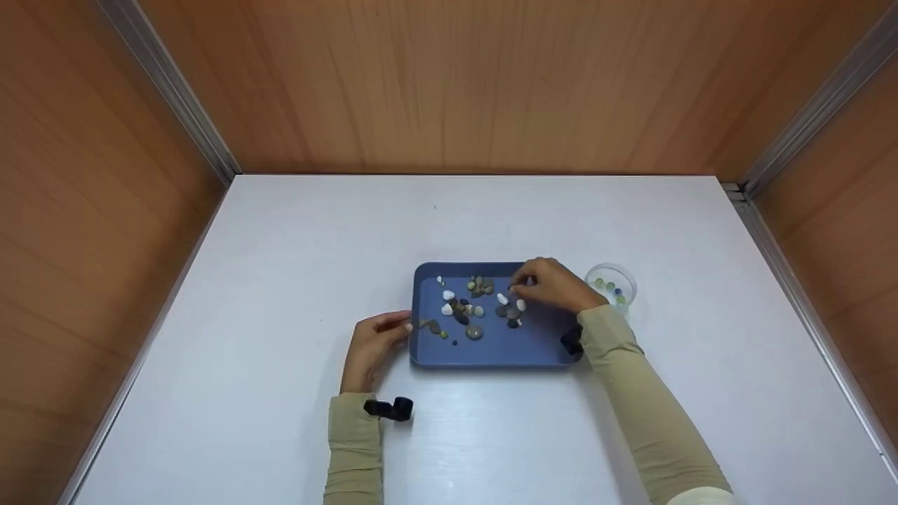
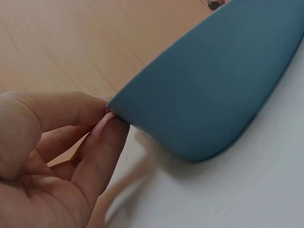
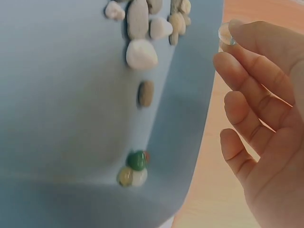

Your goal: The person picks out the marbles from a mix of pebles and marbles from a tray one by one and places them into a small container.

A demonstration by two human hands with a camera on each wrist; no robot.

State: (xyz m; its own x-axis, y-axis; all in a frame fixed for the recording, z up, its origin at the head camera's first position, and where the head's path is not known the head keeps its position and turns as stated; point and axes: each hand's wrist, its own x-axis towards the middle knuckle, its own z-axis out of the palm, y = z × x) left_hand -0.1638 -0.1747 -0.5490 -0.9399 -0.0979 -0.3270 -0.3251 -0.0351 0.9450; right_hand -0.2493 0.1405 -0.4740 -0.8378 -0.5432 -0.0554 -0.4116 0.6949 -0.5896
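Note:
My left hand [image 1: 366, 351] pinches the left rim of the blue tray [image 1: 491, 354] between thumb and fingers, which shows up close in the left wrist view. Over the tray's far right part, my right hand [image 1: 553, 284] pinches a small clear glass marble [image 3: 226, 33] between thumb and index finger; its other fingers are loosely bent. White, grey and brown pebbles [image 1: 474, 332] lie in loose groups in the tray. In the right wrist view, a green marble [image 3: 137, 160] touches a yellowish one [image 3: 125, 175] in a tray corner.
A round clear dish [image 1: 610, 266] holding several yellow-green and blue marbles stands right of the tray, beside my right wrist. All of this rests on a white table [image 1: 245, 315], with wooden panels [image 1: 449, 84] at the back and both sides.

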